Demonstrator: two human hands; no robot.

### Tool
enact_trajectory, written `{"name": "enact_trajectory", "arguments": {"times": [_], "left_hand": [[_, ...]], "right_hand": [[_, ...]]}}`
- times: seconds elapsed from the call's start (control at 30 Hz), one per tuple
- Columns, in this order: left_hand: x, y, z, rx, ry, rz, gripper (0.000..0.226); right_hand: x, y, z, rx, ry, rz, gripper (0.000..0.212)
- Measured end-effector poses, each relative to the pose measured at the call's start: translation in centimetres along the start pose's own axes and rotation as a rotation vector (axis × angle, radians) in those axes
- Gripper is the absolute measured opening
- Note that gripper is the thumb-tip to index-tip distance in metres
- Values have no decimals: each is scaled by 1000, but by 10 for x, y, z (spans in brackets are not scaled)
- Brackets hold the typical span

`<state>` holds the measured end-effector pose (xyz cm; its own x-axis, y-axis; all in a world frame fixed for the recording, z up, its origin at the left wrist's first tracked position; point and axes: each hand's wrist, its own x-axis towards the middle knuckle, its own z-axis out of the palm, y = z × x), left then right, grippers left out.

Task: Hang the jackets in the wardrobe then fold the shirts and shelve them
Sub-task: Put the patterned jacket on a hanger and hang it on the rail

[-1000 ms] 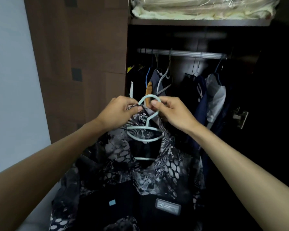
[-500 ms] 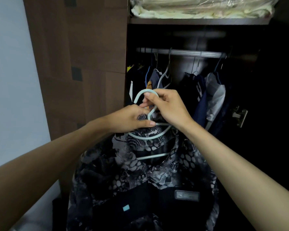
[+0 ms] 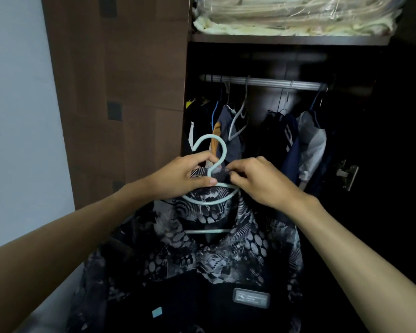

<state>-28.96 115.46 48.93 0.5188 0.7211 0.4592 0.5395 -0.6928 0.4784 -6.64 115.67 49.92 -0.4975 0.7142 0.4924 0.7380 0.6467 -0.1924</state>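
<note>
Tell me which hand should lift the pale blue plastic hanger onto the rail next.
Probably the left hand: it already grips the pale blue plastic hanger at the neck below its hook, while the right hand pinches the patterned black-and-white jacket collar. The metal rail has a gap above.

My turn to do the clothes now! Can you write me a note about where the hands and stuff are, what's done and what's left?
Left hand: grips the hanger at its neck, below the hook.
Right hand: pinches the jacket collar by the hanger neck.
Jacket: draped on the hanger, held in front of the open wardrobe, not yet on the rail.
Rail: other clothes hang there; a bare grey hanger marks a gap near the middle.
Done: jacket is on its hanger.
Left: hook it on the rail, hang any other jackets, then fold and shelve the shirts. No shirts in view.
</note>
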Motion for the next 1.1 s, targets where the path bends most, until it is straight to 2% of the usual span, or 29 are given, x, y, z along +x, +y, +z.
{"name": "enact_trajectory", "arguments": {"times": [0.1, 0.23, 0.37, 0.5, 0.6, 0.7, 0.9, 1.0, 1.1], "left_hand": [[-3, 3, 0, 70, 64, 64, 20], [-3, 4, -5, 86, 182, 64, 16], [-4, 5, -12, 53, 255, 59, 12], [-8, 4, -16, 72, 229, 27, 12], [-8, 4, -17, 61, 215, 19, 12], [-3, 7, -18, 49, 209, 18, 13], [7, 12, -22, 35, 206, 26, 17], [8, 10, -22, -11, 197, 28, 19], [10, 6, -18, -56, 164, 40, 18]], "right_hand": [[2, 4, 2, 197, 46, 92, 25], [11, 4, -2, 283, -7, 131, 22], [13, -9, -13, 208, -253, 96, 18], [11, -10, -9, 191, -341, 165, 16], [12, -9, -7, 282, -334, 253, 23], [16, -16, -13, 402, -374, 250, 18], [25, -17, -18, 271, -316, 204, 8], [23, -15, -23, 317, -357, 195, 18], [8, -11, -31, 339, -672, 202, 48]]}}
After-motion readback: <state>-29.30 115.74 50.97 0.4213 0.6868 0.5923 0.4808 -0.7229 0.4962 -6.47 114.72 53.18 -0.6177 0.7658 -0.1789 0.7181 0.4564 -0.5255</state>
